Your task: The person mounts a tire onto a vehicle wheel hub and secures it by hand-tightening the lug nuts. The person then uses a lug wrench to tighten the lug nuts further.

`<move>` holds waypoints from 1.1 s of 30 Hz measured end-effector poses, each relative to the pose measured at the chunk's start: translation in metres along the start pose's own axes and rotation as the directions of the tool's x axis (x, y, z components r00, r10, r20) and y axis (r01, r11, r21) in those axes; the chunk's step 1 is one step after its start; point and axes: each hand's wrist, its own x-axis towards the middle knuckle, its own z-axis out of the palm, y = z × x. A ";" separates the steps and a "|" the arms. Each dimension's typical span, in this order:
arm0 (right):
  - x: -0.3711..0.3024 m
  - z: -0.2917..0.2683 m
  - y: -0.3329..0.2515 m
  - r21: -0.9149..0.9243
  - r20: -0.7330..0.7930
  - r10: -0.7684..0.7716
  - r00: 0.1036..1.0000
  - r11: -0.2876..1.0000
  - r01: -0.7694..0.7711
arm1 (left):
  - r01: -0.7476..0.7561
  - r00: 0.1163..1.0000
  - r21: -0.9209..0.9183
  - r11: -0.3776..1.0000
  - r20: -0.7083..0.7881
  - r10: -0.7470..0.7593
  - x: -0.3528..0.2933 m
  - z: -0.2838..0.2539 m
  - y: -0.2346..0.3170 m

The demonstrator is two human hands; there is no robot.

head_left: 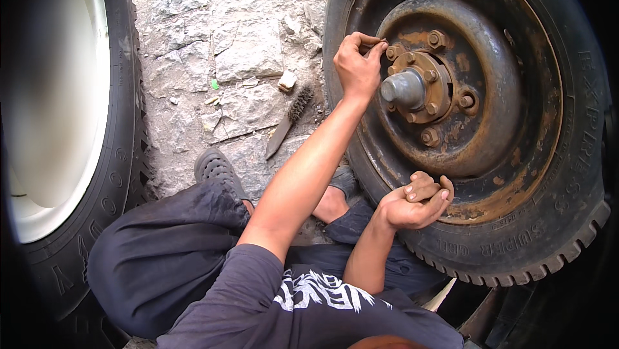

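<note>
A large truck wheel (509, 175) stands upright on the right, with a black tyre and a rusty brown rim. From its middle juts a grey hub (403, 89) on a round flange ringed with bolts. My left hand (358, 68) is raised at the left of the rim, thumb and fingers pinched together. Close beside those fingertips is a rusty wheel nut (392, 53); what the pinch holds is too small to name. Low against the tyre's inner edge, my right hand (412, 207) is turned palm up with its fingers curled in, and its contents are hidden.
A wire brush (290, 120) lies on the stone paving (242, 59) left of the wheel, near a small pale stone chunk (287, 80). Another tyre (122, 91) with a white rim stands at the left. My shoe (219, 169) rests between the two wheels.
</note>
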 end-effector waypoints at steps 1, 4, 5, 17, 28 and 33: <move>0.000 0.003 0.000 -0.001 0.002 0.013 1.000 1.000 -0.013 | 0.017 1.000 -0.021 1.000 0.001 -0.016 -0.002 -0.002 -0.004; 0.001 0.006 -0.001 -0.007 0.012 0.032 0.999 0.999 -0.032 | 0.060 0.998 -0.077 0.995 0.028 -0.058 -0.034 -0.013 -0.021; 0.000 0.006 0.001 -0.003 0.016 0.025 1.000 1.000 -0.025 | 0.097 0.995 -0.098 0.990 0.039 -0.093 -0.051 -0.015 -0.030; -0.001 0.037 -0.005 -0.157 0.357 -0.060 0.932 0.980 0.123 | 0.014 1.000 -0.106 0.994 0.004 -0.014 -0.003 0.002 -0.009; 0.064 0.172 -0.010 -0.421 0.903 0.193 0.383 0.229 0.878 | -0.130 0.991 0.094 0.987 0.034 0.127 -0.057 -0.012 -0.050; 0.066 0.173 -0.002 -0.365 0.930 0.161 0.330 0.314 0.876 | -0.154 0.987 0.103 0.983 0.062 0.148 -0.013 0.006 -0.037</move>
